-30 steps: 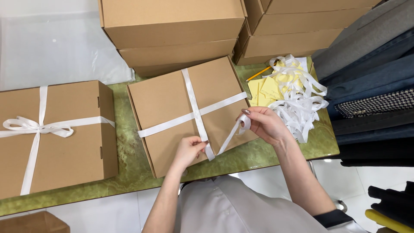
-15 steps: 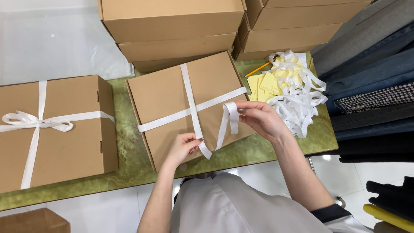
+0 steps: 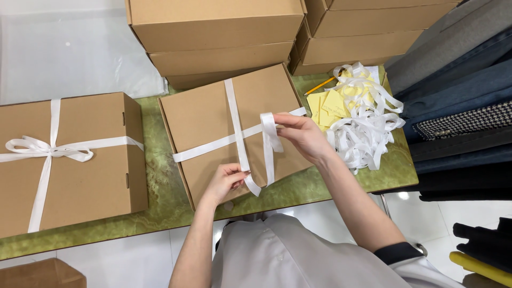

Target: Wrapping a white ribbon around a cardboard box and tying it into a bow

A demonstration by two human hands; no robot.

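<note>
A brown cardboard box lies in the middle of the green table, crossed by a white ribbon. My left hand pinches the ribbon at the box's near edge. My right hand holds the ribbon's free end raised over the box's right half, looped above the lid.
A second box with a tied white bow sits at the left. Stacked plain boxes stand behind. A heap of cut ribbons, yellow notes and a pencil lie at the right. Folded clothes fill the right side.
My right hand has lifted the ribbon's free end up and to the left, from the box's near right corner to above the lid. My left hand has stayed at the near edge.
</note>
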